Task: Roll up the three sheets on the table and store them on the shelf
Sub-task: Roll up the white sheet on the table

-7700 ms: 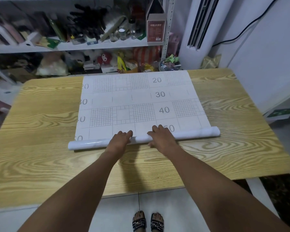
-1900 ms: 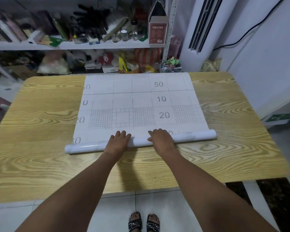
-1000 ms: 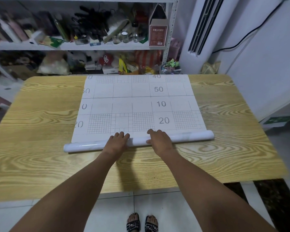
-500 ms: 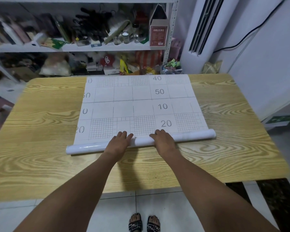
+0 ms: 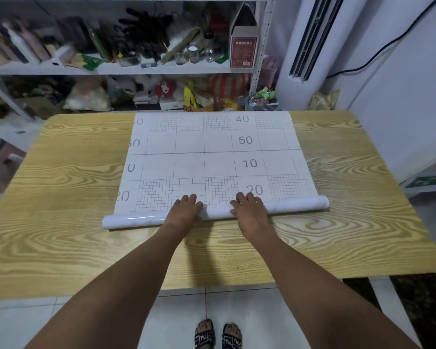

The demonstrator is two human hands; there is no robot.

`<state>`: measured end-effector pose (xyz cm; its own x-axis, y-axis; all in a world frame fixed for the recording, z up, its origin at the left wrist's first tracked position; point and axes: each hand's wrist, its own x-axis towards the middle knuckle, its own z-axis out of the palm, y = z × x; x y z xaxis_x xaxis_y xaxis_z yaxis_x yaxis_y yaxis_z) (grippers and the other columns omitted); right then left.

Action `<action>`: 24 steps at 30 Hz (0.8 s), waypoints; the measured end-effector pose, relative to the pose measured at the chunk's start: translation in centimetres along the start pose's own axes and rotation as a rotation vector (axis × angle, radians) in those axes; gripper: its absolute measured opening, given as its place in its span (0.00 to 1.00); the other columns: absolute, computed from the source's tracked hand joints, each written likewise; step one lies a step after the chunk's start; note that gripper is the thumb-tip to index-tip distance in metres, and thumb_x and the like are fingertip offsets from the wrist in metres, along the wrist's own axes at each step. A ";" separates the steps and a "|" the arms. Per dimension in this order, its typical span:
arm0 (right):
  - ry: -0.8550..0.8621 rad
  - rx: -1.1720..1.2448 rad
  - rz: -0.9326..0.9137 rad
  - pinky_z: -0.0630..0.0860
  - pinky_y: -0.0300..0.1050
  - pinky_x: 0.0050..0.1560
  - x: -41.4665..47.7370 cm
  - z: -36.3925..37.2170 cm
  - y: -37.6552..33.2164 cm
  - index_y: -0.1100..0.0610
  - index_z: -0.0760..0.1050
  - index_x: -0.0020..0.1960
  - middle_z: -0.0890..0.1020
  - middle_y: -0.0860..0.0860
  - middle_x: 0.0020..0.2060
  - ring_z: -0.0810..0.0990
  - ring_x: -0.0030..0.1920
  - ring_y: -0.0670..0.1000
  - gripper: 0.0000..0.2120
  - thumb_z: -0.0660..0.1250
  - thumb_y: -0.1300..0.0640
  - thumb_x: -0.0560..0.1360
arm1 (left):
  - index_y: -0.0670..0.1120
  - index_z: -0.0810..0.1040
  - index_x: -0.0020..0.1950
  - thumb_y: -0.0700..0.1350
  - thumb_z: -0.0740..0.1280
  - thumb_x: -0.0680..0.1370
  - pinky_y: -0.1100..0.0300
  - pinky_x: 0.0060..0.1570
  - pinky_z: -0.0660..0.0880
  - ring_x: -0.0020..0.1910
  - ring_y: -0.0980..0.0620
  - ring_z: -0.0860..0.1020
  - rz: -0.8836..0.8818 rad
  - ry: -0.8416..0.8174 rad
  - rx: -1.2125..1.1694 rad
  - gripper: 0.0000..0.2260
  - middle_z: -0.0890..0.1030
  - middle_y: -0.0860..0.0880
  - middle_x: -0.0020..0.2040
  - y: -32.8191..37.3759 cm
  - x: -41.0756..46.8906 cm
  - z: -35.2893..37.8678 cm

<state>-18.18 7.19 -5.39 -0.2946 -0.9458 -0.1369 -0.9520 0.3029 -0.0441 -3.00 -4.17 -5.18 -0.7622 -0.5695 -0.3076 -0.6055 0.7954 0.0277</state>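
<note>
A white sheet (image 5: pixel 212 157) printed with grids and numbers lay down the middle of the wooden counter (image 5: pixel 61 235). Its near end was wound into a roll (image 5: pixel 136 220) lying crosswise, closer to the counter's front edge than to its back. The left hand (image 5: pixel 185 211) and the right hand (image 5: pixel 249 210) rested on top of the roll near its middle, a little apart. Each grip was spread, with fingers laid flat over the roll and clamping nothing. Beyond the counter's far edge stood the cluttered shelf (image 5: pixel 161 70).
</note>
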 end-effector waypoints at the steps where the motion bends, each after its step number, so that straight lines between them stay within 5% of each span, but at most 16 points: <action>1: 0.008 -0.007 0.002 0.68 0.52 0.56 0.0 -0.1 -0.2 0.59 0.75 0.60 0.75 0.55 0.58 0.73 0.58 0.58 0.14 0.59 0.52 0.81 | 0.45 0.64 0.69 0.40 0.61 0.79 0.54 0.58 0.66 0.62 0.44 0.67 0.005 0.006 -0.002 0.19 0.68 0.44 0.63 0.0 0.0 0.0; 6: -0.054 0.023 0.111 0.75 0.52 0.54 0.0 0.1 -1.2 0.58 0.78 0.54 0.82 0.53 0.42 0.80 0.45 0.56 0.29 0.80 0.45 0.59 | 0.45 0.61 0.69 0.32 0.60 0.75 0.54 0.57 0.66 0.59 0.44 0.71 0.002 0.034 -0.018 0.23 0.72 0.46 0.60 0.2 -0.2 0.0; 12: -0.080 0.012 0.087 0.61 0.49 0.66 0.5 -0.1 -0.6 0.57 0.71 0.62 0.77 0.54 0.57 0.73 0.60 0.56 0.16 0.65 0.52 0.77 | 0.48 0.62 0.69 0.32 0.58 0.75 0.55 0.56 0.66 0.58 0.45 0.70 0.034 0.038 -0.057 0.24 0.70 0.46 0.61 0.2 -1.2 0.6; 16: -0.067 0.003 0.074 0.65 0.48 0.60 0.8 -0.2 -0.5 0.56 0.74 0.61 0.72 0.53 0.61 0.69 0.61 0.56 0.13 0.61 0.52 0.80 | 0.46 0.63 0.68 0.31 0.61 0.73 0.54 0.57 0.67 0.61 0.44 0.67 0.006 0.062 -0.012 0.25 0.65 0.45 0.64 0.4 -1.0 1.1; 20: -0.110 -0.015 0.028 0.66 0.49 0.59 0.8 -0.7 -0.4 0.56 0.73 0.63 0.72 0.53 0.60 0.69 0.63 0.55 0.13 0.60 0.54 0.80 | 0.46 0.70 0.63 0.35 0.68 0.71 0.52 0.51 0.71 0.56 0.43 0.70 -0.007 0.149 0.042 0.22 0.72 0.44 0.57 0.4 -0.7 1.2; 24: -0.107 0.007 0.040 0.64 0.49 0.62 0.8 -0.7 -0.4 0.56 0.68 0.66 0.74 0.53 0.60 0.71 0.62 0.55 0.15 0.58 0.52 0.81 | 0.45 0.64 0.69 0.36 0.62 0.76 0.53 0.56 0.67 0.62 0.43 0.67 -0.005 0.054 0.013 0.21 0.69 0.45 0.63 0.2 -0.2 1.1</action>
<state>-18.10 6.28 -4.80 -0.3215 -0.9152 -0.2431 -0.9389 0.3414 -0.0438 -2.69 -3.65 -6.14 -0.7710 -0.5833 -0.2556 -0.6063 0.7951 0.0144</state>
